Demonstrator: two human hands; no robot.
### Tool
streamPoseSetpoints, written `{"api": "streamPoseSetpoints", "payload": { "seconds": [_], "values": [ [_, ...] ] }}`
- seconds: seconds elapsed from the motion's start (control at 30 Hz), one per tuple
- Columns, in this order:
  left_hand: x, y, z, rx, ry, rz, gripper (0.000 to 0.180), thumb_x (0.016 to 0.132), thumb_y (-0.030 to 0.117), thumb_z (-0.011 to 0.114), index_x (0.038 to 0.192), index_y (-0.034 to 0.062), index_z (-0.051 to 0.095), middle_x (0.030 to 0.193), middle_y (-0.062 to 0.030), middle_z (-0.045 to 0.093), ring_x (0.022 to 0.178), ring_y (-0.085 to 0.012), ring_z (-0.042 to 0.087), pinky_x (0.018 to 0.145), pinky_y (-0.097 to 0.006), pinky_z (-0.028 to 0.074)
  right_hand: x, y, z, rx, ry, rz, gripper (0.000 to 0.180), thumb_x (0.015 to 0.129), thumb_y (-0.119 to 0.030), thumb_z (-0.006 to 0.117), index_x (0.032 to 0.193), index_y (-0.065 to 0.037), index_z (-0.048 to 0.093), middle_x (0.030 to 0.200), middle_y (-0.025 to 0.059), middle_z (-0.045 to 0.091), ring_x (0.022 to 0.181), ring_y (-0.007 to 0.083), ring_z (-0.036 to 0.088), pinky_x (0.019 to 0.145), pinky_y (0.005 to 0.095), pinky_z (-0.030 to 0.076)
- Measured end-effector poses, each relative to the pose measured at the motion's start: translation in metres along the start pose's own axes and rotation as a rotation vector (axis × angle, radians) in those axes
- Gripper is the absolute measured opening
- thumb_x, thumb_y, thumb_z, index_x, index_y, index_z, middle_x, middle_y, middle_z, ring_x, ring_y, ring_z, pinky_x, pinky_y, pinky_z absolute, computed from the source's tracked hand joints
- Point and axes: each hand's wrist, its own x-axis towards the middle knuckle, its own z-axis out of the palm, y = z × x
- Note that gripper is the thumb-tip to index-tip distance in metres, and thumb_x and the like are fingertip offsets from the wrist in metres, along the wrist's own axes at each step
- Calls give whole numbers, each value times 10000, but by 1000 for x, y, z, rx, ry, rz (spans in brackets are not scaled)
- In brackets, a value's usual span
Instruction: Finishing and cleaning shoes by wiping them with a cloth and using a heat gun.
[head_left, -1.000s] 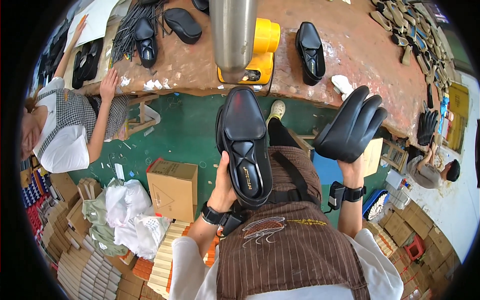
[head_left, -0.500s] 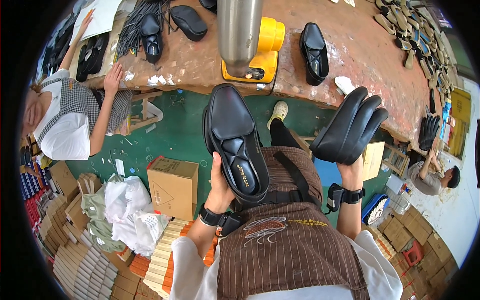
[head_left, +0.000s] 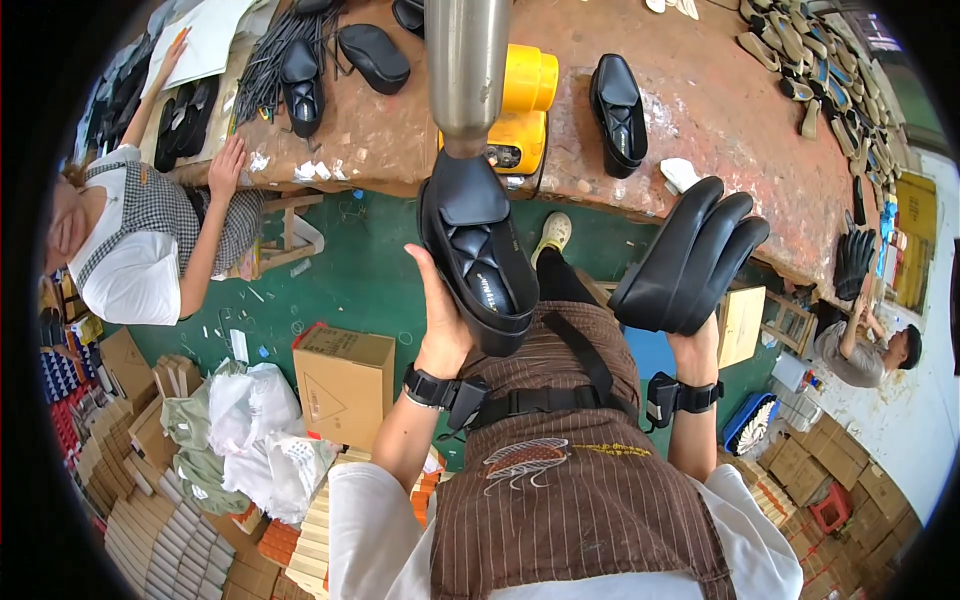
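Note:
My left hand (head_left: 446, 325) holds a black platform loafer (head_left: 475, 235) from below and its left side, thumb stuck out, other fingers hidden under the shoe. The loafer points away from me, opening upward. Its toe lies right beneath the metal nozzle (head_left: 466, 75) of a yellow hot-air gun (head_left: 527, 80); whether they touch I cannot tell. On my right hand, to the right and apart from the shoe, is a thick black padded glove (head_left: 690, 265) with its fingers stretched out. Only the wrist and the base of that hand show bare.
Another black loafer (head_left: 619, 115) stands on the worn brown table (head_left: 700, 60) right of the gun. More black shoes (head_left: 301, 90) and dark strips lie left. Many pale shoes (head_left: 800, 60) fill the far right. A co-worker (head_left: 140, 240) sits left. A cardboard box (head_left: 343, 380) stands on the green floor.
The loafer in my left hand has moved up and away from me, so its toe is now under the nozzle. My left fingers have loosened a little. The gloved hand has barely shifted.

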Motion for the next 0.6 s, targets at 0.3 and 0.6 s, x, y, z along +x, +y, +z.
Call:
{"api": "streamPoseSetpoints", "payload": {
  "seconds": [0.3, 0.6],
  "values": [
    [-22, 14, -17, 3, 157, 256, 787, 811, 693, 391, 1322, 93, 391, 1254, -83, 497, 1088, -236, 517, 936, -376, 437, 5, 2, 0, 0, 0, 17, 295, 912, -186, 466, 1153, -27, 525, 1110, 96, 604, 1001, 244, 589, 882, 389, 478],
    [-36, -18, -28, 353, -28, -51, 791, 840, 636, 421, 1290, -13, 389, 1235, -148, 508, 1092, -230, 529, 947, -361, 436, -2, 15, 41, -25, -107, 12, 264, 918, -222, 459, 1105, -60, 549, 1070, 63, 611, 977, 214, 585, 872, 367, 464]
  ]
}}
